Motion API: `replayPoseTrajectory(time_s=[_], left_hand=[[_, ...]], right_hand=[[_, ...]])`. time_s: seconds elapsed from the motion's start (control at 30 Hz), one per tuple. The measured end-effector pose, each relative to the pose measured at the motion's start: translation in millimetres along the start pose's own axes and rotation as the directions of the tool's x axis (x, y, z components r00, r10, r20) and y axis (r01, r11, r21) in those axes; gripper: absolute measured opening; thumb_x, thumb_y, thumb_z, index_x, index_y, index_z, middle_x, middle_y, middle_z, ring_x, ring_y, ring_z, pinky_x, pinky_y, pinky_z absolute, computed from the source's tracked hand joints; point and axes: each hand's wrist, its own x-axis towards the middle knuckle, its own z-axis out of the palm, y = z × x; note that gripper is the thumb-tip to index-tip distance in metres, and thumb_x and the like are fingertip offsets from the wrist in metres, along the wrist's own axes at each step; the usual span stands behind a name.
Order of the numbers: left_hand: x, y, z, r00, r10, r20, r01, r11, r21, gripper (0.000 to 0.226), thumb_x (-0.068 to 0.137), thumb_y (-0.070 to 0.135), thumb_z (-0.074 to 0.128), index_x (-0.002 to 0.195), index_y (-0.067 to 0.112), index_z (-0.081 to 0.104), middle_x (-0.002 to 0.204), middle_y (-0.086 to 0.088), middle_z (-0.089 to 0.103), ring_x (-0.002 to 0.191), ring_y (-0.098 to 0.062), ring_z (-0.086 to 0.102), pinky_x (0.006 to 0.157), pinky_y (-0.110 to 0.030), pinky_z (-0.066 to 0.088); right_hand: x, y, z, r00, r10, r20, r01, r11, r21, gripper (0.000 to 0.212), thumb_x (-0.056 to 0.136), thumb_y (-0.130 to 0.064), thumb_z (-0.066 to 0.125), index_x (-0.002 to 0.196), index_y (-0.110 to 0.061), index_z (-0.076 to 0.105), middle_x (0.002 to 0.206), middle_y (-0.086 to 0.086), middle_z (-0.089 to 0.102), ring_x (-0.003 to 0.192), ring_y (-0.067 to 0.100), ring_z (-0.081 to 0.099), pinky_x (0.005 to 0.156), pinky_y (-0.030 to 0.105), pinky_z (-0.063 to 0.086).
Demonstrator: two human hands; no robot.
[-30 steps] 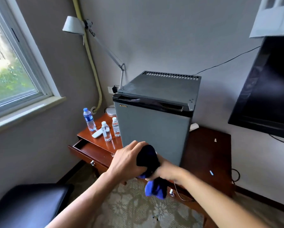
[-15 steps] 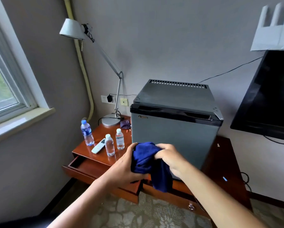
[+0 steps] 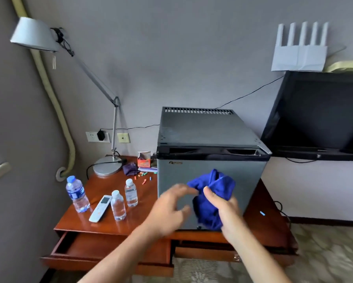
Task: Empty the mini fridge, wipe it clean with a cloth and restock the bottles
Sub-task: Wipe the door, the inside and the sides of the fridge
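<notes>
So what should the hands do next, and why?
Probably the left hand, free with its fingers spread, should reach up and pull open the mini fridge. Its door is shut, three bottles already stand out on the desk, and the right hand grips the blue cloth, ready to wipe inside.

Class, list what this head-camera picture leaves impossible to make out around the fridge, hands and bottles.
- Fridge interior: hidden by its closed door.
- Left hand: motion-blurred, finger positions unclear.
- Bottle label text: too small to read.
- Fridge door lower middle: covered by the blue cloth and right hand.
</notes>
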Motion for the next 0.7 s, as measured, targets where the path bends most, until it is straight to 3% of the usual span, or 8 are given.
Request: replayPoseTrajectory(time_s=[0.1,0.17,0.27,0.33,0.4,0.57,0.63,0.7], left_hand=[[46,-15,-31,0.932,0.241,-0.273,-0.120,0.911,0.394,0.049,0.084,0.031,0.053,0.130,0.021,0.063,0.133,0.000,0.058,0.127,-0.020,0.054,0.107,-0.041,0.045],[80,-26,-44,0.907,0.321,-0.274,-0.103,0.797,0.595,0.054,0.090,0.036,0.052,0.141,0.018,0.057,0.148,-0.006,0.051,0.142,-0.028,0.043,0.116,-0.045,0.038],[121,-46,-54,0.965,0.178,-0.192,0.012,0.702,0.712,0.067,0.100,0.055,0.037,0.156,0.017,0.043,0.163,-0.004,0.040,0.156,-0.027,0.025,0.126,-0.050,0.022],[130,-61,-52,0.979,0.143,-0.143,0.009,0.676,0.737,0.072,0.103,0.060,0.029,0.156,0.013,0.042,0.163,-0.006,0.041,0.156,-0.028,0.026,0.127,-0.049,0.021],[131,-69,-51,0.977,0.176,-0.123,-0.033,0.686,0.727,0.071,0.106,0.056,0.031,0.152,0.005,0.046,0.159,-0.012,0.046,0.153,-0.033,0.031,0.125,-0.050,0.025],[121,-64,-51,0.955,0.222,-0.199,-0.062,0.800,0.597,0.065,0.108,0.044,0.045,0.155,0.000,0.036,0.162,-0.016,0.036,0.152,-0.031,0.033,0.121,-0.045,0.034],[105,-66,-51,0.955,0.144,-0.260,0.007,0.865,0.502,0.062,0.105,0.031,0.055,0.158,0.008,0.030,0.165,-0.010,0.030,0.139,-0.031,0.046,0.100,-0.041,0.051],[80,-72,-51,0.949,0.023,-0.314,0.134,0.872,0.471,0.066,0.103,0.017,0.055,0.162,0.014,0.024,0.164,-0.010,0.035,0.125,-0.036,0.057,0.079,-0.041,0.052]], right_hand=[[22,-64,-5,0.937,-0.346,0.039,0.344,0.901,-0.265,0.058,0.072,-0.033,0.091,0.121,-0.031,0.060,0.102,-0.013,0.077,0.097,0.008,0.072,0.094,0.033,0.056],[66,-106,-1,0.883,-0.465,0.055,0.435,0.772,-0.464,0.048,0.077,-0.041,0.085,0.116,-0.032,0.057,0.095,-0.014,0.076,0.088,0.009,0.071,0.081,0.035,0.056],[154,-134,13,0.887,-0.456,0.070,0.294,0.444,-0.847,0.067,0.068,-0.074,0.064,0.122,-0.036,0.054,0.114,-0.005,0.070,0.102,0.024,0.067,0.088,0.041,0.053],[198,-129,30,0.932,-0.350,0.099,0.183,0.216,-0.959,0.071,0.075,-0.077,0.052,0.136,-0.041,0.047,0.132,0.003,0.063,0.119,0.032,0.060,0.099,0.045,0.049],[222,-120,58,0.951,-0.281,0.130,0.159,0.082,-0.984,0.068,0.083,-0.074,0.047,0.143,-0.042,0.044,0.143,0.003,0.054,0.128,0.034,0.054,0.103,0.046,0.044],[223,-87,166,0.855,-0.177,0.488,0.505,0.061,-0.861,0.062,0.081,-0.067,0.061,0.140,-0.050,0.050,0.143,-0.010,0.057,0.128,0.023,0.058,0.100,0.035,0.047],[212,-78,195,0.804,-0.127,0.580,0.592,0.090,-0.801,0.059,0.075,-0.056,0.074,0.132,-0.053,0.059,0.135,-0.014,0.064,0.121,0.018,0.062,0.095,0.029,0.049],[201,-72,207,0.788,-0.072,0.612,0.615,0.144,-0.775,0.059,0.069,-0.044,0.078,0.124,-0.055,0.064,0.122,-0.015,0.071,0.107,0.016,0.066,0.088,0.027,0.054]])
